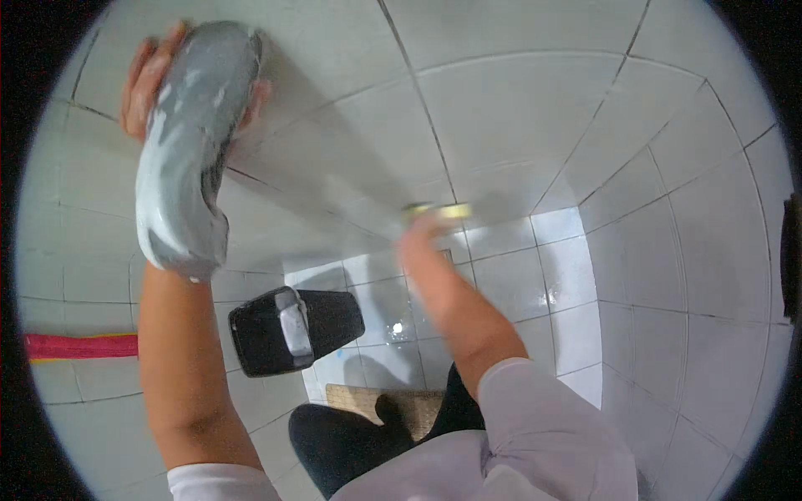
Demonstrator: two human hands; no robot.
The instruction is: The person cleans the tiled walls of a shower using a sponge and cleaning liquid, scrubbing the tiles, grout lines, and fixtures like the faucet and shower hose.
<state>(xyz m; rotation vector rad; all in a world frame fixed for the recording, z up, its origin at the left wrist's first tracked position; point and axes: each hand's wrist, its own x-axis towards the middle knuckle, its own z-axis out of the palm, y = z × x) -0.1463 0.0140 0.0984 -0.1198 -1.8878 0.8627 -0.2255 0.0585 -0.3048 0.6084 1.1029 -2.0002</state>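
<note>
At the upper left a long, rounded grey thing [196, 134] with white, foam-like streaks lies across the view of my left hand [144, 83]. Several stretched fingers show on its left side, and a digit shows on its right. The palm is hidden, so I cannot tell whether the hand touches the grey thing or only the pale tiled wall [334, 142] behind it. In the middle, my right hand [424, 224], smeared by motion, is closed on a yellow sponge [453, 210] with a dark part, close against the lower wall.
A black, tapered thing [334, 321] with a grey-white band stands left of centre. A tan mat [359, 401] lies by my dark-clad legs. At far left is a red strip [79, 346]. Another tiled wall [668, 250] rises on the right, and wet floor tiles [376, 309] shine.
</note>
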